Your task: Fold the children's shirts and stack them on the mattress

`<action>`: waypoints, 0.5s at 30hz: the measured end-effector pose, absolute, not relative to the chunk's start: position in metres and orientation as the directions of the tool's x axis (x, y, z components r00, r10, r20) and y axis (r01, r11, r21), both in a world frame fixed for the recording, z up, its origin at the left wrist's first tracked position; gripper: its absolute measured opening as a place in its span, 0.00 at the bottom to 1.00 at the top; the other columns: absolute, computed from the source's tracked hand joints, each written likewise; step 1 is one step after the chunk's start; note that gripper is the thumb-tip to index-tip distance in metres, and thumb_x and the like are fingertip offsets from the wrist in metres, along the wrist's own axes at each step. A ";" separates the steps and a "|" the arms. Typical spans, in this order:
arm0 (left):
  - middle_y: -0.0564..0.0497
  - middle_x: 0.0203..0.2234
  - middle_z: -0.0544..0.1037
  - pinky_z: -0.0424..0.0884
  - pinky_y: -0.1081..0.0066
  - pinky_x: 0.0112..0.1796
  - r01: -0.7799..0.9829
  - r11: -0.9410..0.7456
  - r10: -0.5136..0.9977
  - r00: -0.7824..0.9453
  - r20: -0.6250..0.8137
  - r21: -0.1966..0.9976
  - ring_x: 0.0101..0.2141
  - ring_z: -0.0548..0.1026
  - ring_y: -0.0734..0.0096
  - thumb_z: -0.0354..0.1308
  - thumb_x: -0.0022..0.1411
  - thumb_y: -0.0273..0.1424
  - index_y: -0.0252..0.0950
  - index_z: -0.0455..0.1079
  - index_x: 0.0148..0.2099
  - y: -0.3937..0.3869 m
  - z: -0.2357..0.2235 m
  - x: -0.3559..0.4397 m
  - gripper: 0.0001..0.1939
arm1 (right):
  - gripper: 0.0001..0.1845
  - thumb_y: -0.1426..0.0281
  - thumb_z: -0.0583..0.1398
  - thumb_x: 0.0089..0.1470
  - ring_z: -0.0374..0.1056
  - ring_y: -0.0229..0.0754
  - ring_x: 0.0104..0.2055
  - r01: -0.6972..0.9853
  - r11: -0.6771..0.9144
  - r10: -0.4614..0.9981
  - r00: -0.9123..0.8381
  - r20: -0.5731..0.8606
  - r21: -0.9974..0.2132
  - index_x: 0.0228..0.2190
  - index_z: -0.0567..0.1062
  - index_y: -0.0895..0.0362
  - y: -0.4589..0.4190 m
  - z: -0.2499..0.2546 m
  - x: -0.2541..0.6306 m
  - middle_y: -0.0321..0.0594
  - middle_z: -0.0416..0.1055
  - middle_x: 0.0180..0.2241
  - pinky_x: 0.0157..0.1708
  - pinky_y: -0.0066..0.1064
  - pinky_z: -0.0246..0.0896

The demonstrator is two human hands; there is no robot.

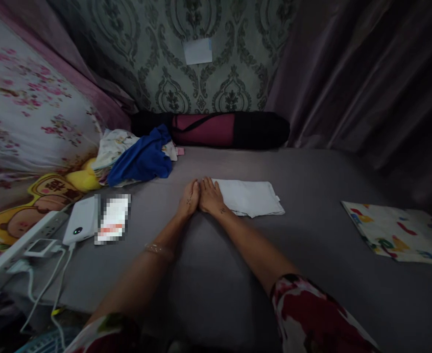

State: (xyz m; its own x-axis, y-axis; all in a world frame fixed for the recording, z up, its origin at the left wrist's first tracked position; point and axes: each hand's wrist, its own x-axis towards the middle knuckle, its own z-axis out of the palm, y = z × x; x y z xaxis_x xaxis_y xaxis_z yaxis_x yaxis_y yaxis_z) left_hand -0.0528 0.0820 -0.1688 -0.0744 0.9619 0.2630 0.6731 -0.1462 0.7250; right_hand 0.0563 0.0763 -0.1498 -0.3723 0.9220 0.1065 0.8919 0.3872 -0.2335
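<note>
Nearest, two floral sleeves, the left one [106,336] and the right one [311,314], lie on the near side of the folded white cloth [251,197], with bare forearms reaching toward it and a clear bracelet [159,250] on the left one. Well to the cloth's left and nearer than it, a white power strip [25,250] holds plugs and white cables [60,279]. Also left of the cloth are a white power bank [80,223] and a pixelated white item [113,218]. Far to the cloth's right and slightly nearer lies a colourfully printed cloth [399,233].

The white cloth lies flat on the grey sheet [311,196]. The right hand [210,196] rests palm down over its left end, fingers straight and close together. The left hand [189,198] stands on edge just beside that end, touching or nearly touching the right; whether it grips anything, I cannot tell.

Beyond the cloth to the left sits a heap with a blue garment [142,157]. Directly behind the cloth, farther off, a long black and maroon bag [208,130] lies against the patterned wall [234,63].
</note>
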 end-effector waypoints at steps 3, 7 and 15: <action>0.38 0.57 0.70 0.59 0.60 0.60 0.699 -0.161 0.960 -0.052 0.274 0.697 0.59 0.65 0.61 0.31 0.71 0.41 0.28 0.63 0.60 0.082 -0.168 -0.053 0.30 | 0.31 0.68 0.45 0.62 0.37 0.52 0.69 0.880 0.386 0.922 -0.371 0.106 -0.275 0.64 0.53 0.69 0.080 -0.149 0.056 0.55 0.45 0.67 0.65 0.47 0.32; 0.40 0.57 0.69 0.60 0.59 0.59 0.714 -0.222 0.949 0.003 0.314 0.664 0.58 0.66 0.62 0.30 0.71 0.41 0.30 0.62 0.61 0.079 -0.167 -0.052 0.30 | 0.30 0.69 0.42 0.63 0.41 0.46 0.69 0.856 0.349 0.937 -0.320 0.139 -0.381 0.63 0.54 0.70 0.086 -0.135 0.071 0.53 0.47 0.67 0.65 0.38 0.37; 0.44 0.64 0.60 0.39 0.48 0.63 0.861 -0.449 0.874 0.367 0.319 0.239 0.66 0.51 0.58 0.37 0.71 0.40 0.36 0.58 0.65 0.063 -0.163 -0.038 0.27 | 0.27 0.66 0.44 0.64 0.45 0.49 0.67 0.900 0.369 0.925 -0.333 0.182 -0.232 0.61 0.61 0.60 0.068 -0.136 0.138 0.47 0.54 0.65 0.65 0.47 0.33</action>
State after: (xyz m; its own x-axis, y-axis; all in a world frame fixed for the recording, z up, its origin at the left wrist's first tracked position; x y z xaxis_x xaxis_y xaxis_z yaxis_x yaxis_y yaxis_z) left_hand -0.0377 0.0630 -0.1634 0.3671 0.8736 0.3195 0.8608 -0.4492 0.2393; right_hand 0.1383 0.0683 -0.1356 -0.3326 0.9254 0.1819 0.9000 0.3691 -0.2321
